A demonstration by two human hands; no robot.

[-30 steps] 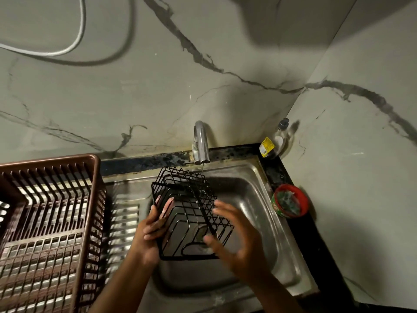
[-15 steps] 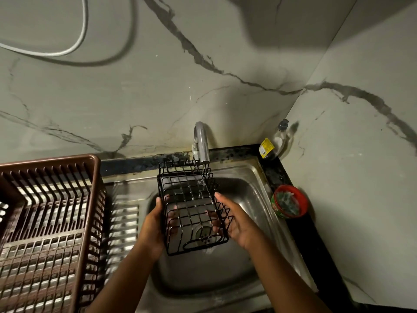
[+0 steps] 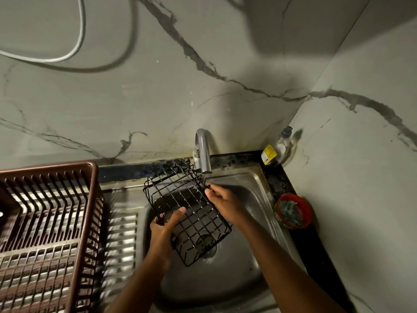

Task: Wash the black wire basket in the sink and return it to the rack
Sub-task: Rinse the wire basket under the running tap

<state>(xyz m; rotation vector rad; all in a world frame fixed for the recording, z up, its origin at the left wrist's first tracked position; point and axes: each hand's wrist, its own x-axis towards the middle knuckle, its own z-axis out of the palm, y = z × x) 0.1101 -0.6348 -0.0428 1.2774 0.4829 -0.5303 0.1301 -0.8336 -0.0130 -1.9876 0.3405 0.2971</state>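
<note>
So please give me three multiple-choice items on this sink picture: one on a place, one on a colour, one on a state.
1. Where is the black wire basket?
A. over the sink
B. inside the brown rack
C. on the floor

2. What colour is the small tub at the right of the sink?
A. blue
B. white
C. red

3. How is the basket held?
A. by no hand
B. by both hands
C. by one hand only

Answers: 1 A, it hangs under the tap. 2 C, its rim is red. 3 B, the left hand and the right hand each have a grip on it.
</note>
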